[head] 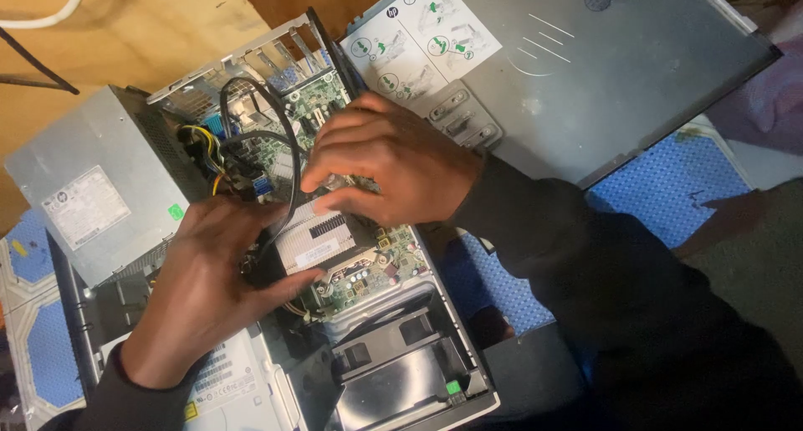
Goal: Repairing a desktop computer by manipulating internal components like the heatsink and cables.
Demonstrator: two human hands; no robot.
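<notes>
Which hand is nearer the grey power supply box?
Left. The left hand lies just beside the power supply box, by its lower right corner; the right hand is farther off, over the motherboard.

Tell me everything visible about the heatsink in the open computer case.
The heatsink is a silver block of thin metal fins with a pale label on its top face. It sits flat on the green motherboard near the middle of the open case. The left hand touches its lower left edge with the thumb, and the right hand rests fingers on its upper edge. Black cables cross just above it.
</notes>
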